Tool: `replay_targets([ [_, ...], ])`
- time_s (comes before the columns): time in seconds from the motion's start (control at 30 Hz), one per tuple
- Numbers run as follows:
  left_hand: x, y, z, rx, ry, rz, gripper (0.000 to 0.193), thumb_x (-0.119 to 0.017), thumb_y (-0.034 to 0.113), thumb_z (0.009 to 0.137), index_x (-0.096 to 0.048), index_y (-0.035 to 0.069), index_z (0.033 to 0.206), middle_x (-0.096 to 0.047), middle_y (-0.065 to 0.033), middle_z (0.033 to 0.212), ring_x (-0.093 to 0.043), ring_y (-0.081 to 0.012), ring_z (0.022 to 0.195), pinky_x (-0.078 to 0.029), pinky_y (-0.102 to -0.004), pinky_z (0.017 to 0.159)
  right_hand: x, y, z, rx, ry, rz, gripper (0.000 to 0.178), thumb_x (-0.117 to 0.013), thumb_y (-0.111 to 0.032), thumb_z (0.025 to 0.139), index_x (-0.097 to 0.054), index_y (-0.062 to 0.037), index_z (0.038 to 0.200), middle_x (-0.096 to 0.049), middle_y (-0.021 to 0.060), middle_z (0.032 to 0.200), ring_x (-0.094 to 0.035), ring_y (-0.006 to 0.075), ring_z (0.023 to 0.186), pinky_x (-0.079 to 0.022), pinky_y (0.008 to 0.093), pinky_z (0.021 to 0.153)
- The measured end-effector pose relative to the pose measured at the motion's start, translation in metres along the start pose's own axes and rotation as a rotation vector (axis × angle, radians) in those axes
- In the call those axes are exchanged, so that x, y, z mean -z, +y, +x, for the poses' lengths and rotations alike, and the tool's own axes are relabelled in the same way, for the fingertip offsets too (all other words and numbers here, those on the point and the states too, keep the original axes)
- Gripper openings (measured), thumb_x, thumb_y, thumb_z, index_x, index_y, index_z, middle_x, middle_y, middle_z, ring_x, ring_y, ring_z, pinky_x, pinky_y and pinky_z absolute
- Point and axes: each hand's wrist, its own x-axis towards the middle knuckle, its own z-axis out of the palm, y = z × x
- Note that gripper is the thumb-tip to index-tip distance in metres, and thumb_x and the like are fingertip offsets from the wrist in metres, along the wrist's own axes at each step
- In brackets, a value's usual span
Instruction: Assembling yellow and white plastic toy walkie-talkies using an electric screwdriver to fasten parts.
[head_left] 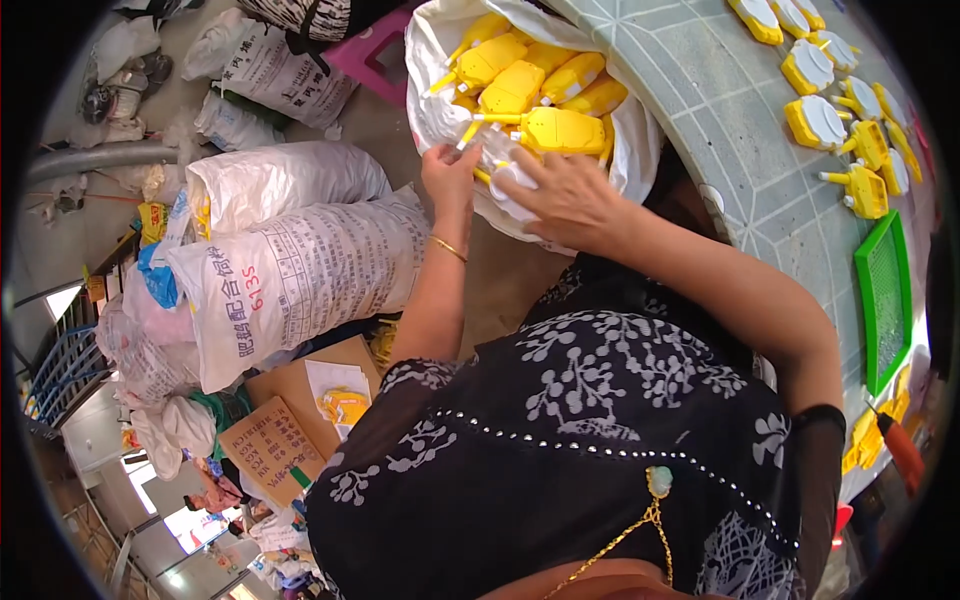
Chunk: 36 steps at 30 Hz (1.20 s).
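Yellow plastic piece (563,131), boxy and glossy, lies in the open sack (636,150) at top centre, long axis crosswise, narrow stem pointing left. Dark and red print covers a bag (300,285) at left. Left hand (450,180) bent, right hand (572,205) loosely curled; their grip I cannot tell.
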Motion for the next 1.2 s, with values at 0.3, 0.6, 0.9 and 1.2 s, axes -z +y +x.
replay_targets([
  [0.3,0.028,0.030,0.009,0.230,0.058,-0.057,0.033,-0.080,0.011,0.081,-0.061,-0.003,0.104,-0.066,-0.0074,0.089,-0.061,-0.0133,0.065,-0.048,-0.0272,0.049,-0.035,0.018,0.040,-0.174,-0.132,0.383,0.072,-0.074,-0.020,0.075,-0.045,-0.0142,0.141,-0.051,0.0195,0.131,-0.060,0.0395,0.114,-0.053,0.0477,0.092],
  [0.6,0.044,0.080,0.000,0.162,0.049,-0.397,0.020,-0.074,0.010,0.081,-0.072,-0.001,0.098,-0.068,-0.0030,0.081,-0.061,-0.0098,0.065,-0.047,-0.0254,0.052,-0.024,0.044,0.031,-0.258,-0.007,0.626,0.066,-0.073,-0.017,0.077,-0.050,-0.0138,0.139,-0.061,0.0184,0.114,-0.060,0.0376,0.111,-0.048,0.0456,0.096],
  [0.9,0.103,0.182,-0.006,-0.093,0.057,-0.706,0.011,-0.069,0.003,0.087,-0.066,0.002,0.097,-0.071,-0.0087,0.101,-0.069,-0.0190,0.091,-0.054,-0.0324,0.081,-0.030,0.078,0.047,-0.633,0.402,0.502,0.063,-0.073,-0.028,0.088,-0.046,-0.0013,0.138,-0.059,0.0232,0.121,-0.061,0.0360,0.112,-0.049,0.0435,0.094],
  [1.2,0.041,0.204,-0.019,-0.178,-0.050,-0.306,0.027,-0.065,0.013,0.094,-0.065,-0.002,0.117,-0.069,-0.0122,0.110,-0.067,-0.0216,0.100,-0.055,-0.0355,0.088,-0.043,0.046,0.075,-0.157,-0.053,0.669,0.065,-0.059,-0.046,0.096,-0.050,0.0016,0.139,-0.057,0.0272,0.133,-0.054,0.0406,0.126,-0.043,0.0480,0.106],
])
